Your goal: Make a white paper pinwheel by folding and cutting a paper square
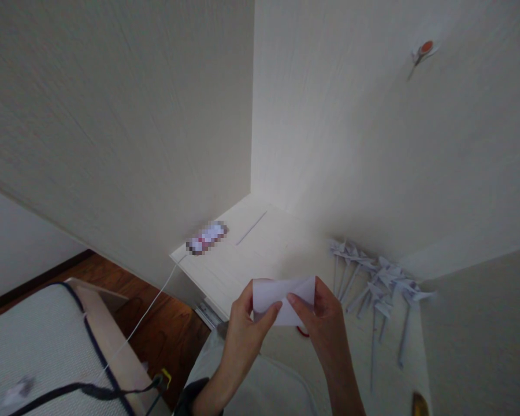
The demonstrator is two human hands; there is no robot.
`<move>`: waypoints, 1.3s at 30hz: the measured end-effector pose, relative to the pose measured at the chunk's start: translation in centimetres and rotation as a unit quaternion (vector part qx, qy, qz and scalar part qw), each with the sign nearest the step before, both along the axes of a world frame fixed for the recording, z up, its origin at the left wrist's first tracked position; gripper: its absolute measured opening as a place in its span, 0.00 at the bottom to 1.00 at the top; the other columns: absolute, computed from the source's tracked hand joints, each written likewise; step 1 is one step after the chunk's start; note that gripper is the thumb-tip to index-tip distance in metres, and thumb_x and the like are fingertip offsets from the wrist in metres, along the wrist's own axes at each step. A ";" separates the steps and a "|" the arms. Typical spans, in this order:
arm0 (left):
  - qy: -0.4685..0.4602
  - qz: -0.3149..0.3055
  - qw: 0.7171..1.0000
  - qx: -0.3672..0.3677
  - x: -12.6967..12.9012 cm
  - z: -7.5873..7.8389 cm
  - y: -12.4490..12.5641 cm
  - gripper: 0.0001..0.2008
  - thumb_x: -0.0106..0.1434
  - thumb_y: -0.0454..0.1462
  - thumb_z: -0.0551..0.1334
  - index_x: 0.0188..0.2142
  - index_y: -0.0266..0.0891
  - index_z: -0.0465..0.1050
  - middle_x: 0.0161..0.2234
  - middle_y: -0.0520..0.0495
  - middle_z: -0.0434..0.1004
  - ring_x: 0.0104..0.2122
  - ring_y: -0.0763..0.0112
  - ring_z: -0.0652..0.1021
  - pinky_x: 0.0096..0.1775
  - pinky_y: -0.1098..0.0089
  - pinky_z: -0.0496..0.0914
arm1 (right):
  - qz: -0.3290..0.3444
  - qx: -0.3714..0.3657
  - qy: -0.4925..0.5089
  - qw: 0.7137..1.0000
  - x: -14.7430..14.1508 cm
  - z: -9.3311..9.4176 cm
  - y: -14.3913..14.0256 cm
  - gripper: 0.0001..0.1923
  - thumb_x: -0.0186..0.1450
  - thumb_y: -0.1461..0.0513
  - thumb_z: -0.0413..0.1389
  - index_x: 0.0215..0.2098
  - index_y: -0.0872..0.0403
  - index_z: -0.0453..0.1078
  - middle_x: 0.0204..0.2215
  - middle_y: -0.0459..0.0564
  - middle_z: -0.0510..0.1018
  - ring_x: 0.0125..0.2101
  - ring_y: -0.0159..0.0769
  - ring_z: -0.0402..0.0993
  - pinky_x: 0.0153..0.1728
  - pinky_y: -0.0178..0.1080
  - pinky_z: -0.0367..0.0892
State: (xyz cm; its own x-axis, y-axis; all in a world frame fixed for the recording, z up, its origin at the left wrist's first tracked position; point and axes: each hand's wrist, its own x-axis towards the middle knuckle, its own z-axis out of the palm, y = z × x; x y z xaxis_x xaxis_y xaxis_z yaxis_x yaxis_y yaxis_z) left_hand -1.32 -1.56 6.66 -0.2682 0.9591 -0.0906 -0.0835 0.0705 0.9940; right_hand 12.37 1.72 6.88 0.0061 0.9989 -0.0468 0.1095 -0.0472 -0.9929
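A folded piece of white paper (283, 296) is held up above the near edge of a white desk (260, 248). My left hand (245, 332) pinches its lower left part, thumb on the front. My right hand (323, 320) grips its right side, thumb pressed on the middle of the fold. A small red thing (302, 331) peeks out below the paper between my hands; what it is cannot be told.
A pile of several folded paper pieces on sticks (377, 283) lies at the desk's right. A blurred phone-like item (207, 238) with a white cable (147, 315) lies at the left edge. White walls enclose the desk. A bed (39, 346) and wooden floor (164, 329) are at left.
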 end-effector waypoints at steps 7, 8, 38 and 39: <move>0.006 -0.005 1.000 0.006 -0.2 0.4 -0.3 0.09 0.56 0.37 0.66 0.37 0.38 0.75 0.31 0.50 0.77 0.31 0.68 0.75 0.32 0.73 0.67 | -0.012 0.062 -0.059 0.996 -0.3 -0.3 -0.7 0.10 0.57 0.58 0.62 0.34 0.54 0.71 0.24 0.45 0.76 0.22 0.34 0.70 0.21 0.33 0.64; 0.005 -0.003 1.000 0.006 -0.2 0.2 -0.3 0.09 0.57 0.37 0.66 0.37 0.37 0.75 0.31 0.50 0.76 0.31 0.69 0.74 0.32 0.73 0.67 | -0.009 0.070 -0.064 0.995 -0.3 -0.3 -0.7 0.10 0.58 0.58 0.62 0.35 0.54 0.71 0.25 0.46 0.77 0.22 0.34 0.70 0.22 0.33 0.65; -0.069 -0.001 0.996 -0.055 -0.4 -1.4 0.3 0.14 0.54 0.44 0.67 0.24 0.34 0.74 0.19 0.53 0.68 0.21 0.75 0.67 0.24 0.76 0.64 | 0.116 0.336 -0.169 0.919 0.4 -1.2 0.3 0.20 0.69 0.69 0.48 0.55 0.49 0.71 0.54 0.53 0.77 0.53 0.38 0.74 0.53 0.40 0.70; -0.073 -0.002 0.996 -0.057 -0.5 -1.2 0.4 0.14 0.54 0.44 0.67 0.24 0.34 0.74 0.19 0.53 0.68 0.21 0.75 0.67 0.24 0.76 0.64 | 0.128 0.341 -0.168 0.916 0.4 -1.3 0.4 0.21 0.69 0.69 0.48 0.56 0.49 0.70 0.55 0.53 0.76 0.54 0.38 0.73 0.54 0.40 0.69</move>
State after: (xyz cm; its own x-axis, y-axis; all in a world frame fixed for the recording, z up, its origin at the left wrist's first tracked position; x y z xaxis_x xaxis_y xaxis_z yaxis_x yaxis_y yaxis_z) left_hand -1.78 -1.16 5.48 -0.2404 0.9415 -0.2363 -0.2260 0.1825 0.9569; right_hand 12.80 2.14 5.56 -0.3328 0.7656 0.5505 0.3343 0.6417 -0.6903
